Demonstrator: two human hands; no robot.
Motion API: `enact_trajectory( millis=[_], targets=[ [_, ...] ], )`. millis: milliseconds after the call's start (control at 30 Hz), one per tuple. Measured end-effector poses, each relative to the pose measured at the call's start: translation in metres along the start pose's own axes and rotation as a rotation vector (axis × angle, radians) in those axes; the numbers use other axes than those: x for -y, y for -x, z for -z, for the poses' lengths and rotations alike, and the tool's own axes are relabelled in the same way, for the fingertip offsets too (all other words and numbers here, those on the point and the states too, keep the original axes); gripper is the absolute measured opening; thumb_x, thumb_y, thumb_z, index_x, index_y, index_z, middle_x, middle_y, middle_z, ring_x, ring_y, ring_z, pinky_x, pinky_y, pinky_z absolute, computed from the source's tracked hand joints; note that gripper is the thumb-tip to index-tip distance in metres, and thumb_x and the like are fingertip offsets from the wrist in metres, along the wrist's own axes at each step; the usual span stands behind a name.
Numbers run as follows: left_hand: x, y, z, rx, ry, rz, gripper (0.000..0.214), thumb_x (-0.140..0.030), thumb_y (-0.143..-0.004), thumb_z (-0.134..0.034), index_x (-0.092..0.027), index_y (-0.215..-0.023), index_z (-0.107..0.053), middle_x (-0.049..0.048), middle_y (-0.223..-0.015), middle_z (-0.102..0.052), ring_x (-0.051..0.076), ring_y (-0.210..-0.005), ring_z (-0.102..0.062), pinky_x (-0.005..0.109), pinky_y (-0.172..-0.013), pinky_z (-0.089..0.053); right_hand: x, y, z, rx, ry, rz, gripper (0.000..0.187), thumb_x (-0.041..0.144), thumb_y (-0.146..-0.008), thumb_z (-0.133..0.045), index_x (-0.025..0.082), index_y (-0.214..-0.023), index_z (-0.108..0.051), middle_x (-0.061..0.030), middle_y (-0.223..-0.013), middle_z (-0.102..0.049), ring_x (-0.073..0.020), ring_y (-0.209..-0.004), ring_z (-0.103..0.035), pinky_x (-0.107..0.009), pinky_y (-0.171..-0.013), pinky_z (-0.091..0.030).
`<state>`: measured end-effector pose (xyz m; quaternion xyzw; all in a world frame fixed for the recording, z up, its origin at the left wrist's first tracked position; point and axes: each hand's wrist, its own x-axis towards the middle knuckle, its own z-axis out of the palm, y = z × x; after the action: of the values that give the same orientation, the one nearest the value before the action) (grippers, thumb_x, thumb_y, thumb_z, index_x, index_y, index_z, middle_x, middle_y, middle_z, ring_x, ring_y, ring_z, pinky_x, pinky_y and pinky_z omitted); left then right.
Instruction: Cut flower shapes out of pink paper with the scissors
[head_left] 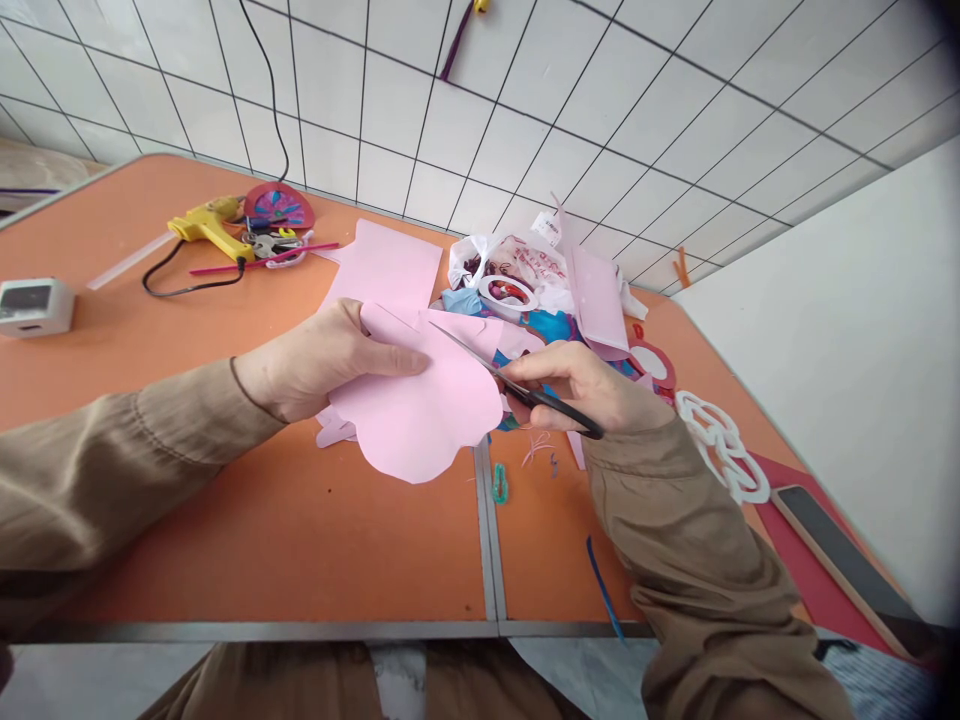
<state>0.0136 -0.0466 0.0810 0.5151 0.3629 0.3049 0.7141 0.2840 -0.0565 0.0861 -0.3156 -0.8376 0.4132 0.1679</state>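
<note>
My left hand grips a pink paper shape with scalloped, rounded edges, thumb on top, holding it above the orange table. My right hand is closed around black-handled scissors. Their blades point left and up, lying across the upper edge of the pink shape. Small pink offcuts lie under the paper beside my left hand.
A larger pink sheet lies behind. A yellow glue gun, a red disc and a white box sit at the left. A plastic bag with craft scraps, white paper rings and a phone are at the right.
</note>
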Motion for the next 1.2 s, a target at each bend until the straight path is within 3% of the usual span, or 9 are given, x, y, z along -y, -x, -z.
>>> enact_trajectory(
  millis=[300,667,933,1200],
  targets=[
    [0.002,-0.001,0.004,0.007,-0.008,0.055,0.039,-0.026,-0.064,-0.083,-0.011,-0.100,-0.079,0.0166,-0.100,-0.078,0.034,-0.085,-0.073,0.040,-0.068,-0.059,0.001,0.000,-0.001,-0.003,-0.037,-0.033,0.044,0.054,-0.083,-0.067,0.011,-0.091,-0.069,-0.0015,-0.067,-0.058,-0.0111,-0.058,-0.050,-0.024,-0.053,-0.042],
    [0.006,-0.002,0.003,0.003,0.020,-0.001,0.022,-0.025,-0.064,-0.083,-0.012,-0.082,-0.079,0.0169,-0.096,-0.078,0.035,-0.088,-0.072,0.041,-0.067,-0.060,0.001,0.000,-0.003,-0.026,-0.086,-0.041,0.048,0.059,-0.080,-0.068,0.011,-0.083,-0.068,-0.0014,-0.065,-0.055,-0.0113,-0.056,-0.049,-0.024,-0.054,-0.043],
    [-0.003,0.002,-0.003,0.003,0.042,-0.007,0.025,-0.022,-0.060,-0.085,-0.014,-0.084,-0.080,0.0156,-0.096,-0.078,0.037,-0.093,-0.072,0.043,-0.071,-0.060,0.000,0.000,-0.003,-0.016,-0.097,-0.063,0.053,0.064,-0.081,-0.066,0.011,-0.088,-0.071,-0.0021,-0.067,-0.058,-0.0126,-0.060,-0.052,-0.026,-0.061,-0.049],
    [-0.001,0.002,-0.002,-0.022,0.087,0.112,0.027,-0.024,-0.061,-0.088,-0.011,-0.083,-0.077,0.0144,-0.086,-0.078,0.028,-0.072,-0.073,0.035,-0.060,-0.058,0.005,-0.003,-0.004,-0.038,-0.115,-0.044,0.040,0.053,-0.079,-0.072,0.013,-0.080,-0.069,0.0007,-0.060,-0.054,-0.0101,-0.053,-0.048,-0.023,-0.052,-0.045]
  ],
)
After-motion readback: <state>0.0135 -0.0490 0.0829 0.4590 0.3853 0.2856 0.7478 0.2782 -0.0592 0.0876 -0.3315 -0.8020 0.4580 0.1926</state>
